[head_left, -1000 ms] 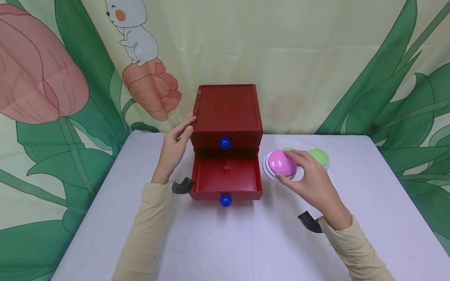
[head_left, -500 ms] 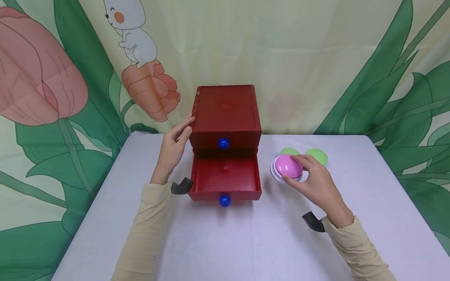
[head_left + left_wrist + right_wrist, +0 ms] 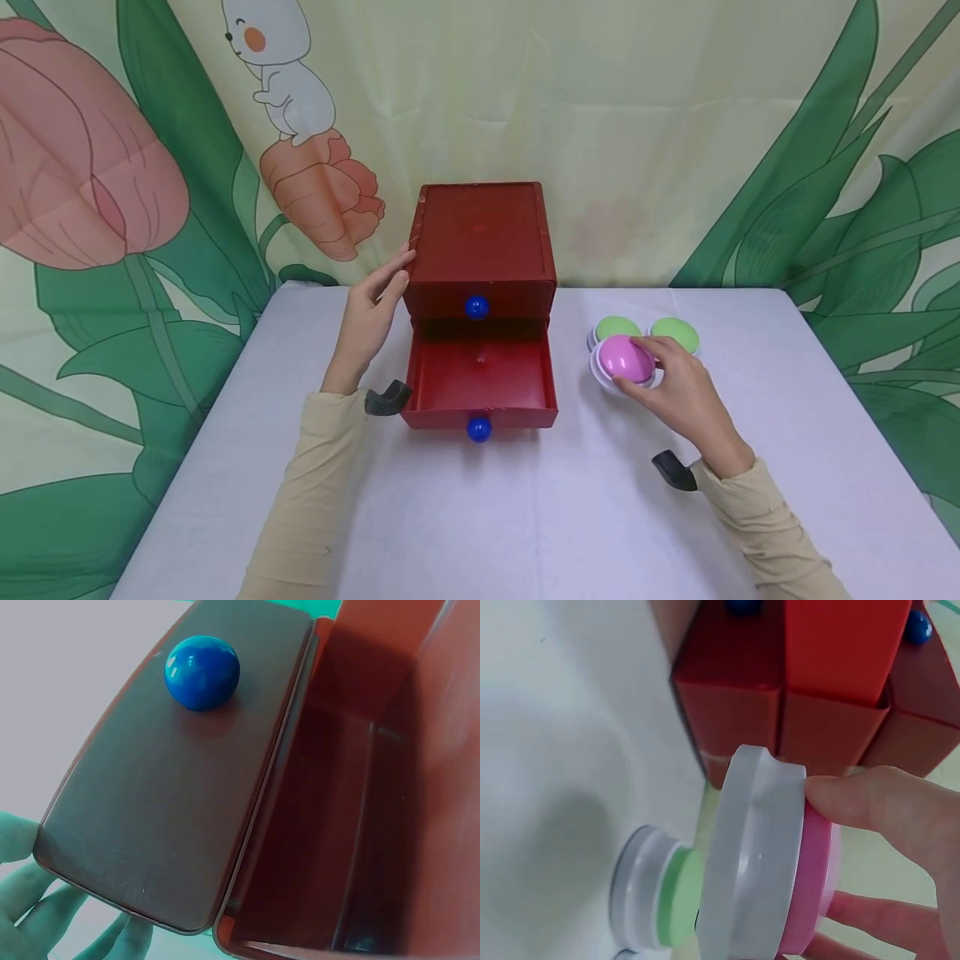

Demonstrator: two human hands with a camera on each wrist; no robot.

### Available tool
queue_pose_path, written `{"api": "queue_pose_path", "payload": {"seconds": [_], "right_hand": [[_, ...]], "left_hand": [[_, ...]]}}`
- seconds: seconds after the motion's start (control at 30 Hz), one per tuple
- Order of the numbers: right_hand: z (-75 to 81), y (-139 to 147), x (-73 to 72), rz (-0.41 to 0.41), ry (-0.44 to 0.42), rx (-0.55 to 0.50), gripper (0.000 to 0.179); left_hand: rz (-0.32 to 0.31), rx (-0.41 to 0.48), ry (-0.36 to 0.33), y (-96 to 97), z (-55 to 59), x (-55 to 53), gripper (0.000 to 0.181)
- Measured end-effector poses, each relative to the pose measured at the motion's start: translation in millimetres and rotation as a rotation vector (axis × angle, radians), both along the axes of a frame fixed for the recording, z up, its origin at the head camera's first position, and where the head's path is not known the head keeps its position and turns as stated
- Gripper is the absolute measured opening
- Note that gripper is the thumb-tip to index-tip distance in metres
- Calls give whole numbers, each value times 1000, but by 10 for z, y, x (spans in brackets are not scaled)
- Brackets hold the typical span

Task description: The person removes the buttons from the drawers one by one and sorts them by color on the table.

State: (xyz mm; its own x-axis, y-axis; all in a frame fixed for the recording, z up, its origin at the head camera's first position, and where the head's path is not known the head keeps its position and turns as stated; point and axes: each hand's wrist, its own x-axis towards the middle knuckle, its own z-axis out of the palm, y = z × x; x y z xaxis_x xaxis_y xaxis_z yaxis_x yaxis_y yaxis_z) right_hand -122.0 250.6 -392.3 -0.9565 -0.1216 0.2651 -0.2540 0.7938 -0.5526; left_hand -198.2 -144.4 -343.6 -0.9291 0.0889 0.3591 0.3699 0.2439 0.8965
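Note:
My left hand (image 3: 372,315) rests with fairly straight fingers against the left side of a red drawer cabinet (image 3: 480,233). In the left wrist view its fingers (image 3: 30,900) lie along the upper drawer's edge, near a blue knob (image 3: 202,673). Below, the lower drawer (image 3: 482,379) stands pulled out, with nothing in it. My right hand (image 3: 690,396) pinches a round, pink-domed push button (image 3: 627,358) with a white base, thumb in front and fingers behind. Seen from the right wrist, the thumb meets the rim of the white base (image 3: 751,855) beside the pink dome.
Two green-domed buttons stand on the white table (image 3: 540,508), a left one (image 3: 617,327) just behind the pink one and a right one (image 3: 675,333) beyond my fingers. A printed curtain (image 3: 615,150) hangs behind the cabinet.
My right hand has carried the pink button rightward, away from the drawer, and more of the left green button shows. The left hand has stayed at the cabinet.

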Motion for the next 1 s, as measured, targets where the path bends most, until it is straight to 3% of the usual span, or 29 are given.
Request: {"api": "queue_pose_path", "payload": {"seconds": [0.67,1.0], "right_hand": [[-274,158,-58,-16,-113,41,61],[-320,189,-60,-20,-152,45,61]], "left_hand": [[-12,8,-2,3,-9,2,40],[-15,7,-16,-3,-3,-21,41]]}}
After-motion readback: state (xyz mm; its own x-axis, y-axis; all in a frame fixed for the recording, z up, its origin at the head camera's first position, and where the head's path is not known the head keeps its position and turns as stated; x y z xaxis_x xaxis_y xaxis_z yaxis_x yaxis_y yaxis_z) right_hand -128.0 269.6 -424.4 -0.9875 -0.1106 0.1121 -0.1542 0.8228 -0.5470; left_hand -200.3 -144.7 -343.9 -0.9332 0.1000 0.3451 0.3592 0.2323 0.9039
